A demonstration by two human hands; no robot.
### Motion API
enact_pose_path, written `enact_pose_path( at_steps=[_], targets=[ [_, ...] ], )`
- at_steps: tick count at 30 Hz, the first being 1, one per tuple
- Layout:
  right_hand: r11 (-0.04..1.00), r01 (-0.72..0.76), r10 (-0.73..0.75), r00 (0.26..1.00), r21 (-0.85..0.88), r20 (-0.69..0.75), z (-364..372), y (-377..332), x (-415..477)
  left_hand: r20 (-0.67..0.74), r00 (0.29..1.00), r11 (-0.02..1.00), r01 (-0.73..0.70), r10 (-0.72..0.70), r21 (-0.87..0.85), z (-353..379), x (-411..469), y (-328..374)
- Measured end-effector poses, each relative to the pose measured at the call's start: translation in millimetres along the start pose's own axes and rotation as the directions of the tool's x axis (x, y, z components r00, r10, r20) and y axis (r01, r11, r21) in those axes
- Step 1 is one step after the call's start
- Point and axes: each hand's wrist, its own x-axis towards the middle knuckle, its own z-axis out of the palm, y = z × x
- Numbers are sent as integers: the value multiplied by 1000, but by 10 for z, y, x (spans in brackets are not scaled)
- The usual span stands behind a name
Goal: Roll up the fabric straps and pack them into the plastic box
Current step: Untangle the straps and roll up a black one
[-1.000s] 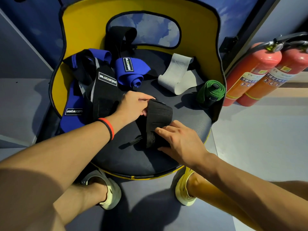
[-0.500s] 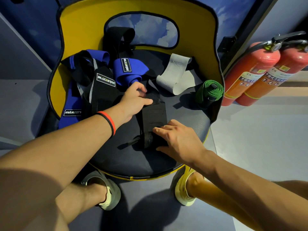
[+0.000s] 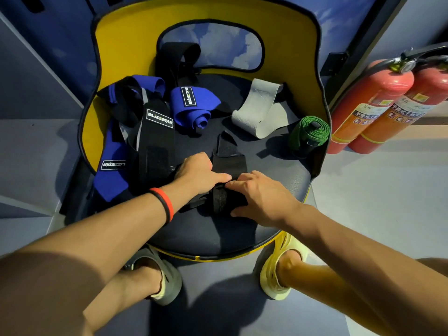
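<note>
A black fabric strap (image 3: 229, 163) lies on the dark seat of a yellow chair (image 3: 278, 180), partly rolled at its near end. My left hand (image 3: 198, 172) and my right hand (image 3: 261, 197) both grip that roll, fingers meeting on top of it. Other straps lie behind: a rolled blue one (image 3: 194, 109), a black and blue pile (image 3: 145, 132) at the left, a grey band (image 3: 257, 107), and a rolled green one (image 3: 309, 132) at the right. No plastic box is in view.
Two red fire extinguishers (image 3: 378, 105) lean against the wall at the right. The chair's yellow backrest (image 3: 126, 44) curves round the far side. My feet in light shoes (image 3: 281, 270) stand on the grey floor below the seat's front edge.
My left hand has moved from the strap's far end down to the roll, beside my right hand. The strap now lies flat along the seat with a thicker roll.
</note>
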Motion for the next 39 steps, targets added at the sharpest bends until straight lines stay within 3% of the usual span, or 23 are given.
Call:
enact_pose_path(
  at_steps=[8,14,20,27,34,39],
  targets=[
    [996,13,-19,997,91,71,-37,-6,58,46,990,931,139,-132,-338,49,52,-37],
    [986,24,-36,997,163,71,-74,17,96,-10,992,960,118,-125,-252,49,84,-66],
    [994,49,-63,986,93,155,-119,-72,62,165,974,876,215,-157,-432,-72,134,79],
    [989,19,-45,984,147,173,-98,-60,19,25,999,881,48,-41,-471,88,204,73],
    [979,-10,-28,983,204,182,-91,-44,40,-77,996,850,0,-48,-527,127,174,32],
    [977,-6,-33,984,215,174,-92,-43,20,32,999,792,6,17,-610,114,200,0]
  ],
)
